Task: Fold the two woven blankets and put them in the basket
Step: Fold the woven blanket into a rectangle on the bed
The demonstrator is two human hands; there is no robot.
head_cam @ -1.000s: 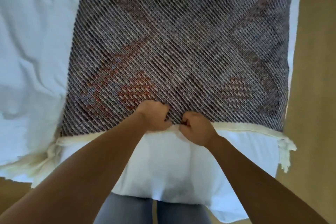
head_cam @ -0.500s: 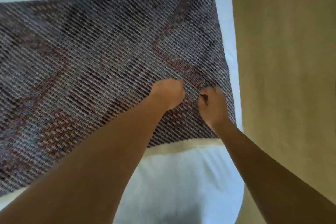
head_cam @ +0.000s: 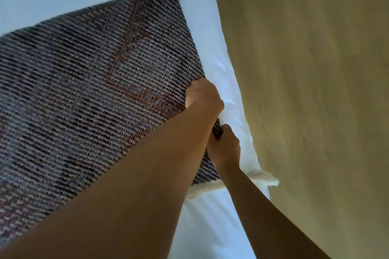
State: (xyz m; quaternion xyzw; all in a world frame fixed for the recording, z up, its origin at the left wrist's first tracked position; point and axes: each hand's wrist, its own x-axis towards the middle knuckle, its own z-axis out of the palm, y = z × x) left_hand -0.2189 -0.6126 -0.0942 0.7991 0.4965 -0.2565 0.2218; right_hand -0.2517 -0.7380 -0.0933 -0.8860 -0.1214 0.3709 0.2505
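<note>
Both fists are seen clenched on the blanket's (head_cam: pixel 90 90) right edge, the left hand (head_cam: pixel 203 96) above, the right hand (head_cam: pixel 224 146) just below, cloth bunched between them. The blanket, a coarse dark weave with faint reddish diagonal bands and a cream fringe (head_cam: pixel 261 176) at the near corner, is spread on a smooth white sheet (head_cam: pixel 210 223), its gripped edge running obliquely up and leftward. Tan carpet (head_cam: pixel 315 90) is noted to the right.

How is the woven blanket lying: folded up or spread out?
Spread out: the blanket lies flat on the white sheet, both hands gripping its right edge.
</note>
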